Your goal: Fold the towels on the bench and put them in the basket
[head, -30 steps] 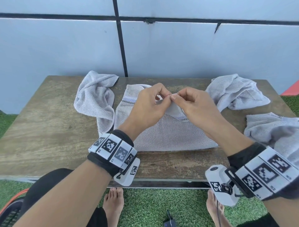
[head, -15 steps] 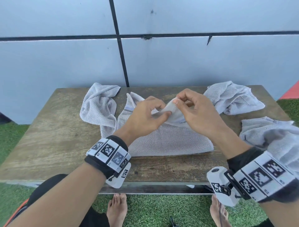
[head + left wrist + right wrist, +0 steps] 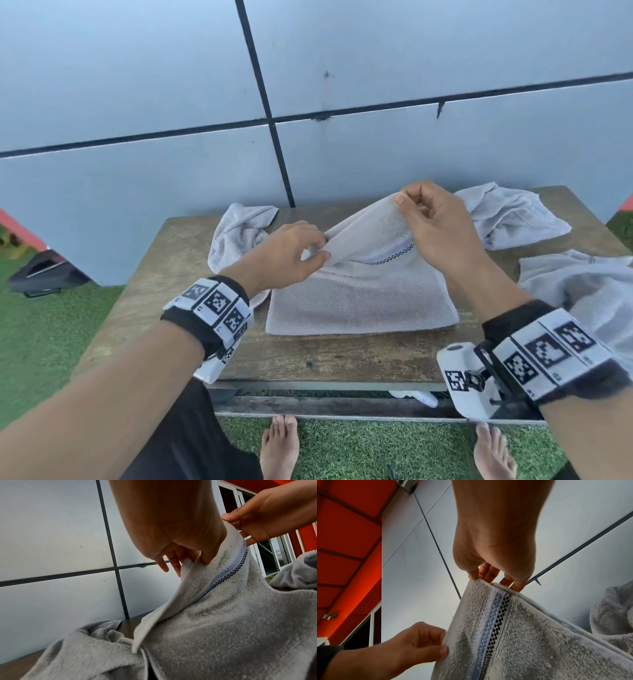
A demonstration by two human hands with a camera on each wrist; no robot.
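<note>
Head view: both hands' pinching grip, left hand (image 3: 287,253) and right hand (image 3: 435,226), on towel (image 3: 359,301) edge.

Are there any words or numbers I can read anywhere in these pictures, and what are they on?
No readable words or numbers anywhere.
Left wrist band: black-and-white square code patterns; tiny marks beside them too small to read.
Right wrist band: the same kind of patterns, marks unreadable.
Towel: only a woven blue and checkered stripe, no label.
</note>
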